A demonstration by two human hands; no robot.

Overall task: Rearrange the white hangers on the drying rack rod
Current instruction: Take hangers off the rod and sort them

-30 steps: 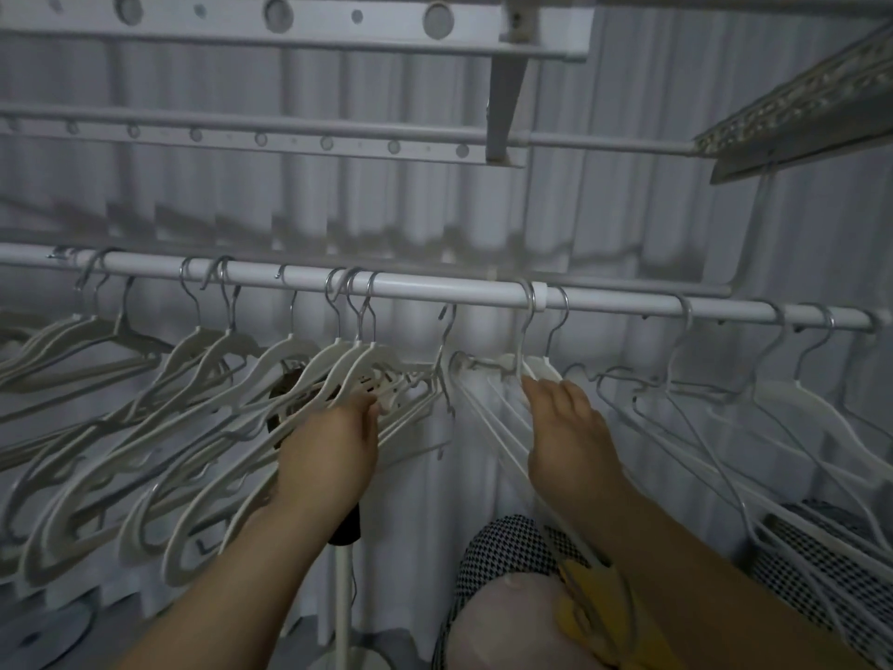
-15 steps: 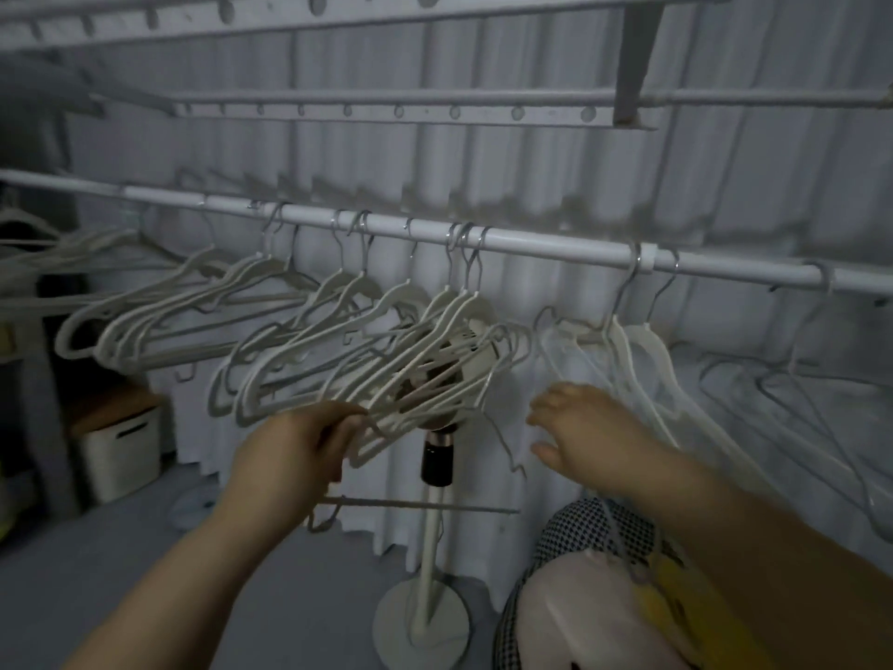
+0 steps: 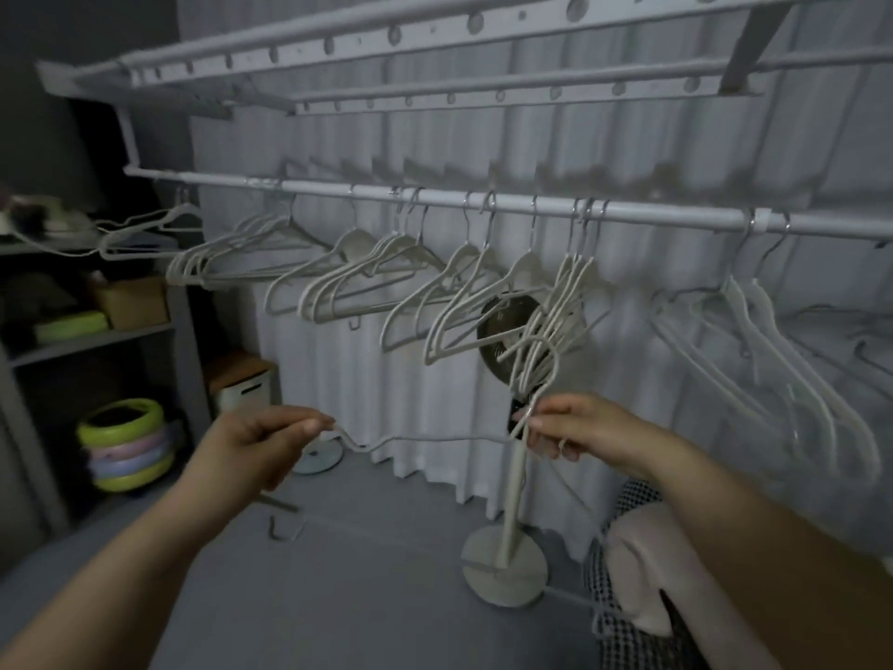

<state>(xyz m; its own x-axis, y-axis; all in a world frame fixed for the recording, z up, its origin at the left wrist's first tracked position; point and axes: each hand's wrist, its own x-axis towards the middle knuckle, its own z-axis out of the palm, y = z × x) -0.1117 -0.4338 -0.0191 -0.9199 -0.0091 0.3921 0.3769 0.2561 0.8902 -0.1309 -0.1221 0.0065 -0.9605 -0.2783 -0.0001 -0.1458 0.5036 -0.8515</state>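
- Pinches one end of a white hanger with the left grip, below the rod.
- Clamps its other end in the right grip.

Both hands grip 1 white hanger below the rod.

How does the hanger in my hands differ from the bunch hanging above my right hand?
The hanger is one thin piece held level between left hand and right hand; the bunch is several packed together, hooked on the rod and slanting steeply down. Both are white.
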